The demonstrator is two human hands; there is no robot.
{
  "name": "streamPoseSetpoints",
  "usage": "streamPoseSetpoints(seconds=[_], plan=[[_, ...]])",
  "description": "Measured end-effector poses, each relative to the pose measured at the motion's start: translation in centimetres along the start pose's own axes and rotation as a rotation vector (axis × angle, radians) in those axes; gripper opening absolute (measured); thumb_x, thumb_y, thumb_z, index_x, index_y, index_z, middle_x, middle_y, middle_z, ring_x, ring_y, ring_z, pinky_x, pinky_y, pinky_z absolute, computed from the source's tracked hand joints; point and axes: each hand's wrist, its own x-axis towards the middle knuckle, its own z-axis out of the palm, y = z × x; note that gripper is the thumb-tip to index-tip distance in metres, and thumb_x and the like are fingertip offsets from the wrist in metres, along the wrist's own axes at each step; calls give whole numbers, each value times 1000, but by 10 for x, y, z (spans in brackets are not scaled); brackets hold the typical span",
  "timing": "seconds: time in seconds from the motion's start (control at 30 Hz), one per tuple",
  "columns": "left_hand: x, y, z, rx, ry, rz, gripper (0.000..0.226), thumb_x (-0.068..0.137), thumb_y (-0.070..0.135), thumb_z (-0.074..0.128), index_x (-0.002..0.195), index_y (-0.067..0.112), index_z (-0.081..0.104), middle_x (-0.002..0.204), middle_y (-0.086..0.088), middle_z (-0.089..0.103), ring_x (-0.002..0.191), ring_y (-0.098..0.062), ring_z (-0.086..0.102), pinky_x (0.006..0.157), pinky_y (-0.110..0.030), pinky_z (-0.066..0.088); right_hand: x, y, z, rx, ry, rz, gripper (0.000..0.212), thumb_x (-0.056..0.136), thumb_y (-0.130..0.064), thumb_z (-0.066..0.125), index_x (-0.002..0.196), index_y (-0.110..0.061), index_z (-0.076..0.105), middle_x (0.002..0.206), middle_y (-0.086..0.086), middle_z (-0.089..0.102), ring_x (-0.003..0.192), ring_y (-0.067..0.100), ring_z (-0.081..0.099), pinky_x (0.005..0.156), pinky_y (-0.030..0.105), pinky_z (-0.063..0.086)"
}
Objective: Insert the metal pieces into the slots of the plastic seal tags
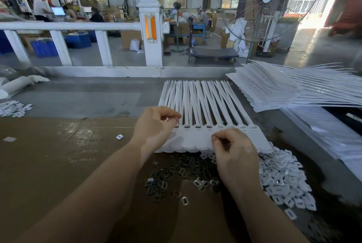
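1. The strip of joined plastic seal tags [197, 140] lies flat across the far edge of the cardboard sheet [58, 164], heads toward the person and long tails fanned away. That probably keeps the row of slots facing up and within easy reach.
2. Several slots toward the left of the row look dark, apparently already filled with metal; the ones at the right end look pale and open, so the row seems to be partly done.
3. The left hand [156, 127] rests over the left end of the strip, fingers curled with thumb and forefinger meeting. Whether a metal piece sits between them is too small to tell.
4. The right hand [233, 148] hovers over the strip's right part, fingers curled in a similar pinch; whether it holds anything I cannot tell either.
5. The loose metal pieces [182, 176] are heaped on the cardboard just in front of the strip — close for quick picking.
6. A pile of small white plastic caps [284, 182] lies to the right of them.
7. Further right and behind, stacked sheets of tags [274, 88] wait — likely the next supply.
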Motion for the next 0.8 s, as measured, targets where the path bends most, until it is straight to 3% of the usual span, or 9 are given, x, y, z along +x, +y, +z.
streamPoseSetpoints(seconds=[0.1, 0.17, 0.4, 0.57, 0.8], plan=[[-9, -8, -2, -18, 65, -30, 12, 89, 21, 61, 91, 23, 73, 96, 8, 68, 96, -9, 59, 82, -24, 46, -1, 0, -1, -19, 4, -18, 9, 79, -3, 66, 76, -11, 66, 77, -3, 61, 78, 18, 56, 76, 48, 47], [-15, -13, -1, 3, 127, -34, 13, 90, 23, 60, 94, 21, 73, 102, 4, 65, 99, -12, 57, 86, -27, 44, -2, 0, -1, -28, 4, -32, 9, 79, -2, 66, 76, -11, 66, 77, -4, 60, 77, 17, 55, 75, 47, 47], [-25, -28, 5, 94, 260, -42, 22, 92, 28, 56, 106, 18, 71, 101, 6, 51, 107, -18, 49, 88, -22, 33, -3, -1, -1, -55, 3, -66, 12, 78, 1, 66, 74, -11, 64, 76, -4, 60, 77, 17, 55, 74, 47, 48], [-29, -32, 10, -18, 296, -43, 23, 93, 28, 55, 106, 15, 69, 102, 6, 49, 92, -6, 46, 70, 3, 27, -4, -2, -1, -74, 9, -90, 12, 78, 1, 66, 74, -10, 65, 76, -4, 60, 77, 19, 55, 72, 47, 48], [-29, -36, 12, -70, 286, -63, 25, 93, 29, 55, 105, 13, 69, 104, 4, 49, 96, -8, 46, 73, -6, 25, -5, -2, -1, -47, 35, -114, 12, 79, 1, 66, 75, -10, 65, 78, -3, 61, 78, 20, 56, 70, 48, 49]])
